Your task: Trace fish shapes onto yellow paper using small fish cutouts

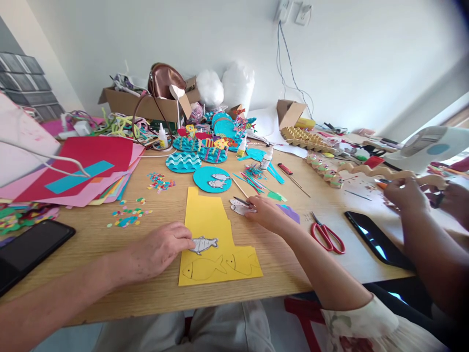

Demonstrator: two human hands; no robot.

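Left hand (164, 249): fingers bunched on gray fish (205, 244), on yellow sheet (208, 215); pinch unclear
Right hand (269, 214): pinching pen (241, 201) at white fish (238, 208), right of sheet
Fish hold: light, flat pressure

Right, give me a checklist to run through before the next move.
1. Yellow card lying on the table: ok.
2. Grey paper fish on the card: ok.
3. Its whole outline showing: not ok, the left hand covers one end.
4. Drawn fish outlines visible: ok, two on the card's near part.
5. Right hand's grip on the slim dark tool: cannot tell.
6. Red-handled scissors apart from the card: ok.
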